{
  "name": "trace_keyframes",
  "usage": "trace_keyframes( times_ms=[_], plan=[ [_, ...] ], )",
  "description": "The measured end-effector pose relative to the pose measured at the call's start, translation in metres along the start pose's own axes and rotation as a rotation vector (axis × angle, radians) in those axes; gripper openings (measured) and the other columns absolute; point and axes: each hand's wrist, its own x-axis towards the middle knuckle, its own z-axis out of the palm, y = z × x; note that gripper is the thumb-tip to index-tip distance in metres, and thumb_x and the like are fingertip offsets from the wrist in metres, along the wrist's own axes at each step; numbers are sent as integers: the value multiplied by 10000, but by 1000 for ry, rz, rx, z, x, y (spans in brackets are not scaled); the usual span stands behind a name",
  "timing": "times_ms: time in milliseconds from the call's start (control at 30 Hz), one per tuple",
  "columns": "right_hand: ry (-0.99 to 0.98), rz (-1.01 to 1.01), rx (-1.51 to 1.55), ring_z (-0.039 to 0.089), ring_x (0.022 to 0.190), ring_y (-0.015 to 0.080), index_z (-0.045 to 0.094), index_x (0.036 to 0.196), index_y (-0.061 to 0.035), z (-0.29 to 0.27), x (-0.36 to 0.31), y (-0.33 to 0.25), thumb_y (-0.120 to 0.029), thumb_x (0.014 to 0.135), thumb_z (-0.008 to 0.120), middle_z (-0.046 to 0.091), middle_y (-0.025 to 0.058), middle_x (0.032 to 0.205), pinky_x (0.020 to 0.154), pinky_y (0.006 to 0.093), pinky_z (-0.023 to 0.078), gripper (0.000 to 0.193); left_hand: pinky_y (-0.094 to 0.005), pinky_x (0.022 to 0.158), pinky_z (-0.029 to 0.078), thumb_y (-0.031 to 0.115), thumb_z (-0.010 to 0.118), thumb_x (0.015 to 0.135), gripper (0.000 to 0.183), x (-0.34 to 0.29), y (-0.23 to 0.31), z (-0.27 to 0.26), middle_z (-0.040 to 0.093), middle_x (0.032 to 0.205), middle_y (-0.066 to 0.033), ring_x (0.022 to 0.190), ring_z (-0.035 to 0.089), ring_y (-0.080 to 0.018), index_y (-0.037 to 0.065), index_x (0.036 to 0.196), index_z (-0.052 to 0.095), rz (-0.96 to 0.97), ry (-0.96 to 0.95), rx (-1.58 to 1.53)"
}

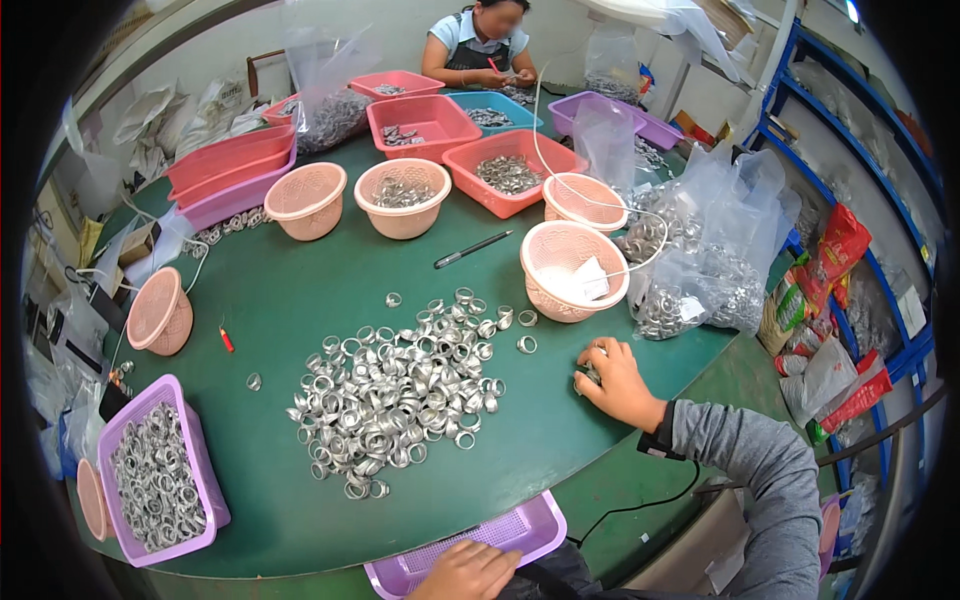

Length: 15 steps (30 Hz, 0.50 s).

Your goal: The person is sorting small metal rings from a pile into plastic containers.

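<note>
A broad pile of silver metal rings [395, 395] lies on the green table [270, 520] in front of me. To the right of the pile, my right hand [622, 388] rests on the tabletop, its fingers curled over a few silver rings [592, 372]; how many is hidden. At the near table edge, a purple plastic basket [545, 525] sits low by my lap, partly under the tabletop. My left hand [468, 570] lies across its near rim with bent fingers pressed together, the thumb out of sight.
A purple basket full of rings [160, 480] stands at the left. Peach bowls [572, 275], red trays [505, 170] and plastic bags of rings [690, 285] line the far side. A pen [472, 250] lies mid-table. Another person [478, 50] works beyond; blue shelves [850, 200] stand right.
</note>
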Motion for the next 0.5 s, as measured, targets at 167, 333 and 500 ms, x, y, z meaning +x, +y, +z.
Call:
trace_keyframes(
  times_ms=[167, 333, 500],
  plan=[
    [-65, -177, -34, 407, 926, 325, 527, 899, -52, 0, -19, -31, -196, 723, 565, 439, 149, 1008, 774, 418, 352, 231, -255, 490, 368, 51, 612, 667, 42, 14, -19, -40, 528, 564, -16, 545, 522, -154, 45, 708, 603, -12, 166, 127],
    [-210, -338, -23, 414, 920, 319, 529, 909, -72, 4, -35, -67, -239, 719, 573, 438, 141, 1021, 752, 421, 361, 257, -300, 643, 396, 113, 606, 687, 214, 36, -34, -92, 535, 936, -87, 751, 535, -208, 48, 887, 565, -31, 20, 386],
    [-242, -467, -12, 424, 914, 300, 529, 923, -89, 11, -39, -84, -258, 715, 576, 441, 126, 1023, 733, 410, 371, 272, -424, 875, 322, 236, 578, 731, 357, 89, -61, -76, 426, 1173, -104, 1101, 386, -262, 129, 1063, 502, 179, -271, 614]
  ],
)
